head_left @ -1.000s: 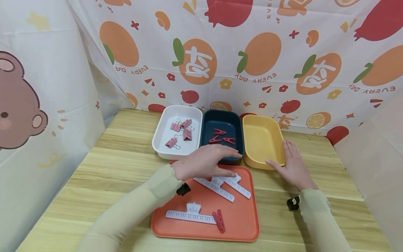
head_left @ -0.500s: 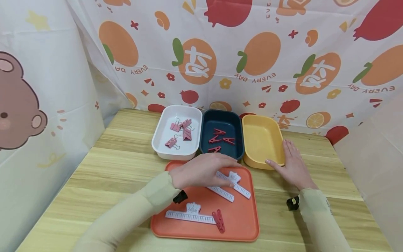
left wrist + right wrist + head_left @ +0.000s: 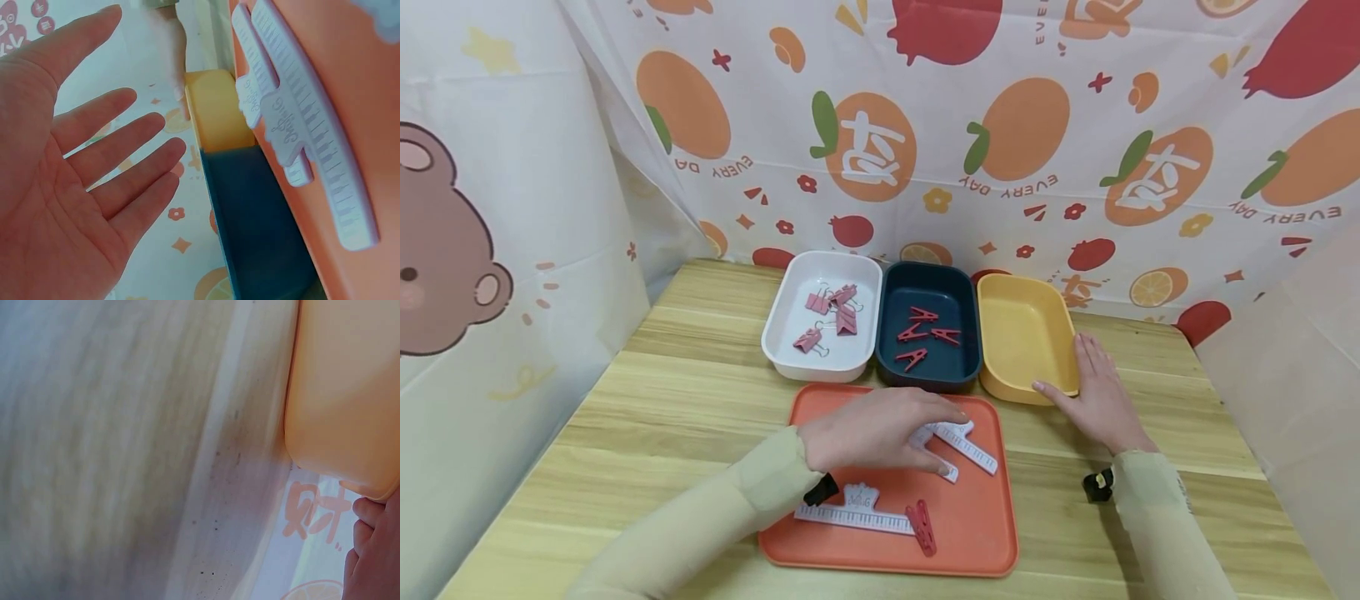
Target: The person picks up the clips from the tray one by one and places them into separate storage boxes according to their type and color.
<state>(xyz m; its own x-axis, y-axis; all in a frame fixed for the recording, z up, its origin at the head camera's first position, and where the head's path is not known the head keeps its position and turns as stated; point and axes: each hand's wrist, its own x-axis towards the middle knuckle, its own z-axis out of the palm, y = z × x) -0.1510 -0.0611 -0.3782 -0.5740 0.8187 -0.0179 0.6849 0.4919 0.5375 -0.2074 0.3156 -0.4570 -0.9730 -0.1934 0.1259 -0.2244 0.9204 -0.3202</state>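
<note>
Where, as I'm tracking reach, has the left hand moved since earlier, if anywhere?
Yes: the left hand drew back, away from the navy box.

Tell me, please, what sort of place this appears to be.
Probably a tabletop sorting station: a wood-grain table backed by fruit-printed cloth, with an orange tray of clips near a white bin, a blue bin and a yellow bin.

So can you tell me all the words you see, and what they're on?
"EVERY DAY": on the fruit-patterned cloth, printed several times.
"财": on that same cloth, clearest in the right wrist view.
White clips: curly lettering, perhaps "Music", but too unclear to be sure.
Pink circles in the left wrist view: the marks inside are too small and blurred to read.
</note>
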